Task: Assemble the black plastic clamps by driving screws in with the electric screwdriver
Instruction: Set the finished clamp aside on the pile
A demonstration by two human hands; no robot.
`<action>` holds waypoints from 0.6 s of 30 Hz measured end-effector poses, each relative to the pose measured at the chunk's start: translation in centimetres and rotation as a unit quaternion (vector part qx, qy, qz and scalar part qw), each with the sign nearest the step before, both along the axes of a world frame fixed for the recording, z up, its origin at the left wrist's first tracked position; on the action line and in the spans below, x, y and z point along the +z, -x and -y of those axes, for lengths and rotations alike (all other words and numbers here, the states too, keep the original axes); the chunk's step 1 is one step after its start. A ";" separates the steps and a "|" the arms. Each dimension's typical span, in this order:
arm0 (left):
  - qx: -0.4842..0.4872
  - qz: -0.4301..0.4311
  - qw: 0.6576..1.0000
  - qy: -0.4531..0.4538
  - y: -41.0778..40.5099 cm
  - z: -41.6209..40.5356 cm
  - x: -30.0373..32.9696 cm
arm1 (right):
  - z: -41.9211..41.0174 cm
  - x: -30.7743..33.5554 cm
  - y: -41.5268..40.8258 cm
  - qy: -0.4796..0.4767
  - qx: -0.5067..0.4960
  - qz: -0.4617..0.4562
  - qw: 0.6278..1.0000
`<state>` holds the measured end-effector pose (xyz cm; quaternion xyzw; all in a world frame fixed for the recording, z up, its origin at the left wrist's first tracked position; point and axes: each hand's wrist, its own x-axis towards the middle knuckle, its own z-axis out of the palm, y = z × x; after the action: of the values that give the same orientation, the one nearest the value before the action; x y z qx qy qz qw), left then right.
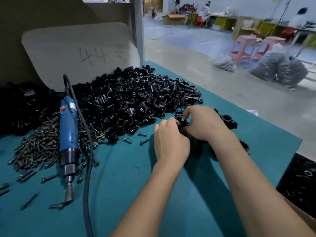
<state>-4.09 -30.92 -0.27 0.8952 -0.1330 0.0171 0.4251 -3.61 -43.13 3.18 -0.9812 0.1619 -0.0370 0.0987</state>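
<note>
The heap of black clamp halves (130,98) fills the far middle of the teal table (119,177); these look light, stiff and smooth, best taken by their flat ears. The blue electric screwdriver (68,134) lies untouched at left across the pile of screws (37,147), heavier, to be gripped round its barrel. Both forearms reach forward; the left hand (171,142) and right hand (203,124) meet, fingers curled, pinching one clamp (183,124) between them.

Dim, cool light over the teal cloth (130,182), soft shadows under the forearms, blurred far background, wide-angle edge bending.
</note>
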 end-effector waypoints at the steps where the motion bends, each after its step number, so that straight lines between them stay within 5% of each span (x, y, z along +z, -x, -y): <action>1: 0.008 -0.020 1.000 0.007 -0.3 0.0 0.3 | -0.7 0.0 -0.3 0.000 0.013 -0.011 1.000; 8: 0.037 -0.055 0.997 0.038 -1.3 -2.0 1.7 | -3.4 1.1 -1.7 0.014 0.030 -0.036 0.999; 18: 0.097 0.225 0.963 0.109 -3.0 -14.0 4.5 | -13.0 2.8 -4.6 -0.143 0.132 0.089 0.977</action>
<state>-1.08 -16.92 4.23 0.8251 -0.1352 0.2738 0.4753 0.94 -30.10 6.02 -0.9623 0.0247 -0.0877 0.2561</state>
